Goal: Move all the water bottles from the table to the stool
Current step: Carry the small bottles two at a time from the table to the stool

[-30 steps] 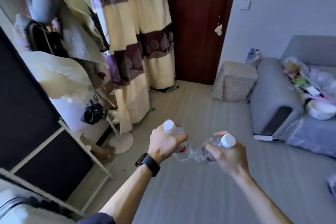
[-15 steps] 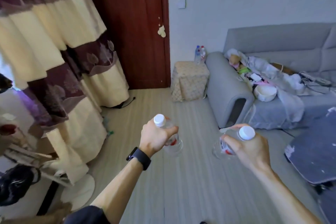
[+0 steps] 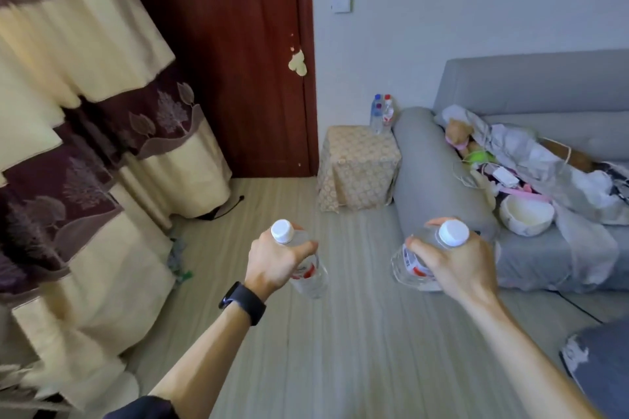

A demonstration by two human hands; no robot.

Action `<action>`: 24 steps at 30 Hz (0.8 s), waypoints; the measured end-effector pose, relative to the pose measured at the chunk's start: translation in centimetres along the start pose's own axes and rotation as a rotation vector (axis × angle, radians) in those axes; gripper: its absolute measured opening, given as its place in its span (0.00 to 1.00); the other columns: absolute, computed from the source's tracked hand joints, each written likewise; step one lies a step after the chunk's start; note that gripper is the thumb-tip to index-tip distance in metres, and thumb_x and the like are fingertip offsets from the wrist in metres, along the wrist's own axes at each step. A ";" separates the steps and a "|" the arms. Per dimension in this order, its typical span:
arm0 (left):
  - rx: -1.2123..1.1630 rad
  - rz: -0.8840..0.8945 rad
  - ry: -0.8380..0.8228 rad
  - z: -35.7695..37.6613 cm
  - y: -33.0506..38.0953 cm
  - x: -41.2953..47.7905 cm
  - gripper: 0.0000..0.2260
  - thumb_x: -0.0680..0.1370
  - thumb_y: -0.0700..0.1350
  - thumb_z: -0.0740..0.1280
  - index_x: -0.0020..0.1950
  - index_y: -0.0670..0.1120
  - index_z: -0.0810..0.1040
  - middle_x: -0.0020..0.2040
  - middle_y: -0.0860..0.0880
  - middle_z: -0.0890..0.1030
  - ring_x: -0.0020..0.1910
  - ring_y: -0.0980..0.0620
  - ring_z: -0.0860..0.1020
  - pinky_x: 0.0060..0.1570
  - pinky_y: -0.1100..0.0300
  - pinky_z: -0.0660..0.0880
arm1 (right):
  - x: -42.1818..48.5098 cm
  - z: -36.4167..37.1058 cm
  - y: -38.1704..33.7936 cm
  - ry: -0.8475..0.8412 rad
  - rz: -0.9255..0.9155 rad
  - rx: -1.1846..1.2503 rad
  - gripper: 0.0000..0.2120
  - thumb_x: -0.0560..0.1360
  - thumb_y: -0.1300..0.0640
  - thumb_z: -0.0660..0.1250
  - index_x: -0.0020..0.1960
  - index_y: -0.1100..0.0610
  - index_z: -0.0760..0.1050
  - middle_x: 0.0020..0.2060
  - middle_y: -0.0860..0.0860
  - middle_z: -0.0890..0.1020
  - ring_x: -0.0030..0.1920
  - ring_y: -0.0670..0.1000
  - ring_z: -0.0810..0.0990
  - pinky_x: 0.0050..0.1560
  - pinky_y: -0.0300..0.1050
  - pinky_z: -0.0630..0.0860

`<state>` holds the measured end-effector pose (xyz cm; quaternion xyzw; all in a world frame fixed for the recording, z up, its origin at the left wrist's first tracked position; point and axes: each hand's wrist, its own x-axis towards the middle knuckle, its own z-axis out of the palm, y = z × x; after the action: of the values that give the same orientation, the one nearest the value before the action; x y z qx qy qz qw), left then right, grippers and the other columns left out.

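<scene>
My left hand (image 3: 274, 258) grips a clear water bottle (image 3: 311, 277) with a white cap and a red label, held above the floor. My right hand (image 3: 454, 264) grips a second such bottle (image 3: 406, 265), cap up. Ahead stands the stool (image 3: 357, 168), draped in a beige patterned cloth, between the door and the sofa arm. Two small water bottles (image 3: 382, 114) stand at its back right corner. No table is in view.
A grey sofa (image 3: 439, 173) cluttered with bags, clothes and a white bowl (image 3: 526, 219) fills the right. A dark red door (image 3: 238, 58) is behind the stool. A cream and purple curtain (image 3: 78, 119) hangs on the left. A dark grey surface (image 3: 602, 360) juts in at lower right.
The view has swung right and moved closer to the stool and sofa. Both hands still hold their bottles and have spread further apart.
</scene>
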<state>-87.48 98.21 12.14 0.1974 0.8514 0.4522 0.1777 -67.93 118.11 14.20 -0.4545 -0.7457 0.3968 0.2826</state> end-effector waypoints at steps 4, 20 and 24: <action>-0.016 -0.035 0.011 1.7 0.6 7.5 0.13 0.62 0.59 0.72 0.41 0.54 0.83 0.40 0.57 0.84 0.44 0.56 0.82 0.47 0.55 0.80 | 7.5 2.8 -0.6 -0.022 -0.008 0.010 0.19 0.55 0.39 0.72 0.41 0.48 0.79 0.36 0.48 0.84 0.45 0.55 0.82 0.49 0.49 0.78; 0.040 -0.051 -0.082 8.5 7.3 41.6 0.12 0.66 0.57 0.75 0.43 0.53 0.82 0.41 0.57 0.84 0.44 0.58 0.82 0.47 0.56 0.80 | 36.8 13.4 -2.0 -0.006 0.128 -0.024 0.17 0.57 0.41 0.72 0.43 0.47 0.81 0.37 0.43 0.85 0.44 0.51 0.82 0.50 0.51 0.80; 0.038 -0.047 -0.132 12.1 9.3 48.8 0.15 0.65 0.61 0.75 0.44 0.53 0.82 0.40 0.57 0.84 0.43 0.58 0.82 0.47 0.55 0.81 | 44.3 15.4 -1.1 -0.006 0.154 -0.024 0.17 0.56 0.42 0.72 0.41 0.49 0.82 0.33 0.44 0.84 0.42 0.50 0.83 0.46 0.49 0.80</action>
<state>-121.95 135.75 7.48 0.2102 0.8507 0.4176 0.2402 -99.35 152.61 9.69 -0.5129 -0.7140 0.4097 0.2435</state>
